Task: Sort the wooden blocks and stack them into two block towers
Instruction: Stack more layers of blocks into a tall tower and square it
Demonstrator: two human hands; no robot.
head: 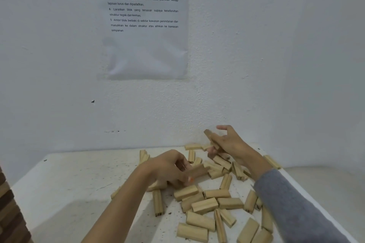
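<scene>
Several light wooden blocks (205, 205) lie scattered in a loose pile on a white table (79, 179), mostly on its right half. My left hand (169, 167) rests low in the middle of the pile with its fingers curled around one wooden block (198, 170). My right hand (231, 144), in a grey sleeve, is raised above the far side of the pile and grips a darker-looking wooden block (210, 137) held tilted in the air. No tower stands on the table.
A white wall rises just behind the table, with a printed instruction sheet (146, 23) stuck to it. One block (272, 162) lies at the table's right edge. A brown striped object (9, 213) shows at the left border.
</scene>
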